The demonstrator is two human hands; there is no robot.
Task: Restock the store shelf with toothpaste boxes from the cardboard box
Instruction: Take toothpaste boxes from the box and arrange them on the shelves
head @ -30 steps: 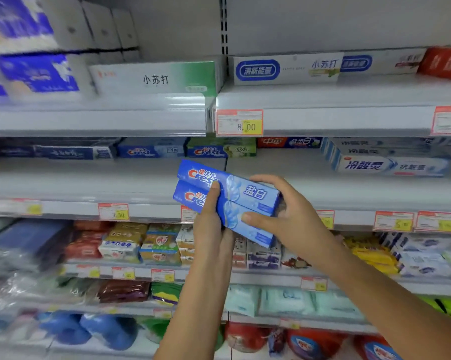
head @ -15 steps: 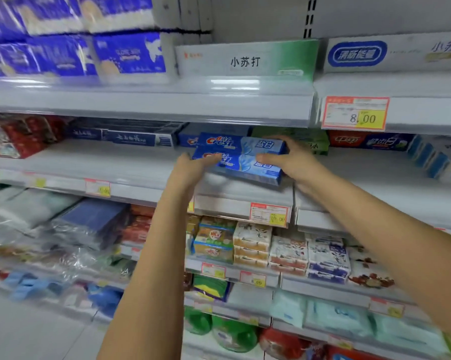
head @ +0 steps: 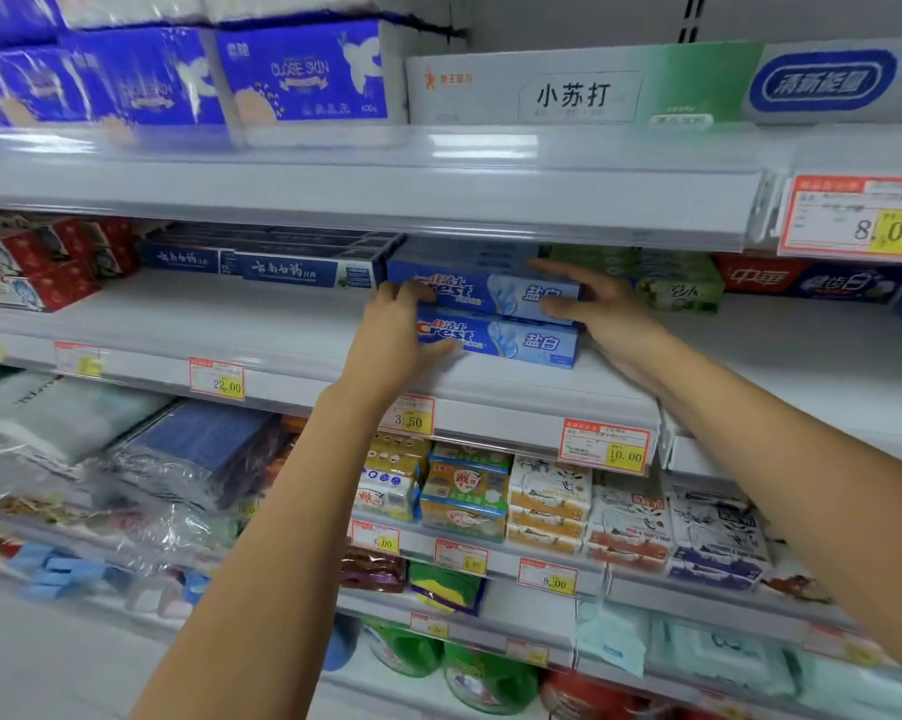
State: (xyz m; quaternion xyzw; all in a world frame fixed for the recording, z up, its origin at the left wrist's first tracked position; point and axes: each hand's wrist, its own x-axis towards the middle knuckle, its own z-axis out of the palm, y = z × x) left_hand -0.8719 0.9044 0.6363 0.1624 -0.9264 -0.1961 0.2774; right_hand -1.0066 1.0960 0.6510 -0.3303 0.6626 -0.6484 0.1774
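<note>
White store shelf (head: 293, 324), price tags clipped along the front lip. Sitting straight on it, left to right: red boxes (head: 49, 272), dark blue toothpaste boxes (head: 303, 270) pushed toward the back, two blue Crest boxes (head: 521, 324) stacked near the front edge with more blue ones right behind, then green boxes (head: 682, 288) and a red-and-blue box (head: 812, 283). Big bare stretch of shelf in front on the left, same on the far right.
</note>
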